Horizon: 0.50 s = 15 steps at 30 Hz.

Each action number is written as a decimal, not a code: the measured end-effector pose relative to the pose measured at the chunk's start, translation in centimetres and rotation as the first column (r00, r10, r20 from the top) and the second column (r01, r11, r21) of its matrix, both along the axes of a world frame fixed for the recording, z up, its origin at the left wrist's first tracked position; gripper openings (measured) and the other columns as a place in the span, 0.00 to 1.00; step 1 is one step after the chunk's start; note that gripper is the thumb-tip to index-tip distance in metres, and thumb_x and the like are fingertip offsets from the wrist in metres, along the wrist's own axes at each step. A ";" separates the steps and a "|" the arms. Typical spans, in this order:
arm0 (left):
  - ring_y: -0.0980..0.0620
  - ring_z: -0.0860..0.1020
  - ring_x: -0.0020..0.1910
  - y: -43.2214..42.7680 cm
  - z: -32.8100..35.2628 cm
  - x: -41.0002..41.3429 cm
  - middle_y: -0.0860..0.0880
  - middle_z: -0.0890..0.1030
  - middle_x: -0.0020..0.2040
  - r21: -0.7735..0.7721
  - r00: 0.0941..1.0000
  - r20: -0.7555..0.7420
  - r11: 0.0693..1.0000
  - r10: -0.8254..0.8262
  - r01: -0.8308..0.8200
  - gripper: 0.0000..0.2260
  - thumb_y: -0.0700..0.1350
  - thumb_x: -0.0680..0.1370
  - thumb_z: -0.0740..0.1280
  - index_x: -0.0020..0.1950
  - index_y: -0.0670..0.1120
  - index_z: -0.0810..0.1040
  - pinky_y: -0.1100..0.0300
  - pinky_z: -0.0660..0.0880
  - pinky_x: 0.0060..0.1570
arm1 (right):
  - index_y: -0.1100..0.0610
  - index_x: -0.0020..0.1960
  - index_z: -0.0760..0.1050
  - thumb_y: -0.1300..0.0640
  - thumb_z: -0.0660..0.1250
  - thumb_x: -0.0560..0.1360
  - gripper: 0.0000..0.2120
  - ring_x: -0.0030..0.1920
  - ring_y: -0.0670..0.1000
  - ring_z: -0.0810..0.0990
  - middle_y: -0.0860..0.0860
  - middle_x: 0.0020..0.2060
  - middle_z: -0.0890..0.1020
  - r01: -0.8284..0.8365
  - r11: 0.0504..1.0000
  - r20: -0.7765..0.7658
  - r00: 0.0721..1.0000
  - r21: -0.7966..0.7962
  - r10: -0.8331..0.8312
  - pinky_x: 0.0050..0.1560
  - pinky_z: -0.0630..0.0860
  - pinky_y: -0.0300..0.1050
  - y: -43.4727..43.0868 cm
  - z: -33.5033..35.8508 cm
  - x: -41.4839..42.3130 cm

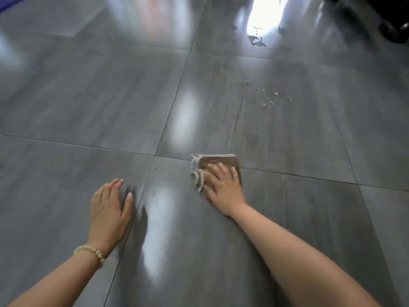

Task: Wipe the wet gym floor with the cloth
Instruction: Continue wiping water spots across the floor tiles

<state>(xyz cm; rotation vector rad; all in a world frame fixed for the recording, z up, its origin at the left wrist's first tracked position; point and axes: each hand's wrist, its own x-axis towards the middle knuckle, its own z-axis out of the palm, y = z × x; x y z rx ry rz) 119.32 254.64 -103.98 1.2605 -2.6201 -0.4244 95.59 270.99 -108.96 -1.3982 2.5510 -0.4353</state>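
the right hand (223,185) lies flat on the cloth (218,161), fingers straight and a little spread, pressing it to the floor (88,96) just right of the frame's centre, across a tile joint; the left hand (109,209) is at lower left, fingers straight and fairly close, holding nothing; whether it bears on the tile or hovers just above it i cannot tell; the risks, as i judge them: the tile is glossy and wet in places, so a palm taking weight could slide and tip the person forward; the cloth is small and folded, with a frayed pale edge at its left, and a flat press with no grip could let it bunch or slip from under the palm on a long stroke; the scattered droplets (270,97) right of centre and the puddle (256,41) in the glare at upper right lie well apart from the cloth, so short strokes would miss them; the floor is large grey tiles with thin dark joints, shining with reflected light; a dark bulky thing (394,23) sits in the upper right corner, a blue patch (8,1) in the upper left; a beaded bracelet (90,251) circles the left wrist
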 end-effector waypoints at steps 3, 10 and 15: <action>0.41 0.66 0.66 -0.9 0.6 0.6 0.41 0.71 0.65 -0.006 0.999 -0.050 1.000 0.010 -0.010 0.29 0.58 0.75 0.49 0.67 0.40 0.68 0.48 0.58 0.68 | 0.46 0.75 0.59 0.42 0.50 0.80 0.25 0.76 0.53 0.46 0.46 0.76 0.54 0.649 0.740 0.033 0.747 0.175 -0.663 0.73 0.39 0.60 2.8 0.9 -6.8; 0.42 0.66 0.66 -1.6 -0.3 1.8 0.42 0.71 0.66 0.003 0.998 -0.029 0.999 0.050 -0.050 0.29 0.58 0.76 0.48 0.67 0.41 0.69 0.50 0.58 0.69 | 0.45 0.75 0.56 0.46 0.51 0.80 0.23 0.76 0.53 0.41 0.47 0.77 0.50 -0.053 0.992 0.089 0.995 0.115 0.043 0.70 0.31 0.61 -9.7 1.7 7.1; 0.42 0.66 0.66 -2.4 -0.2 2.2 0.42 0.71 0.66 0.007 0.996 -0.040 0.997 0.078 -0.078 0.29 0.58 0.75 0.48 0.67 0.41 0.69 0.48 0.59 0.68 | 0.45 0.75 0.55 0.45 0.51 0.81 0.23 0.76 0.51 0.42 0.45 0.77 0.50 -0.264 0.944 0.077 0.964 0.200 0.253 0.71 0.35 0.58 -11.2 1.8 6.1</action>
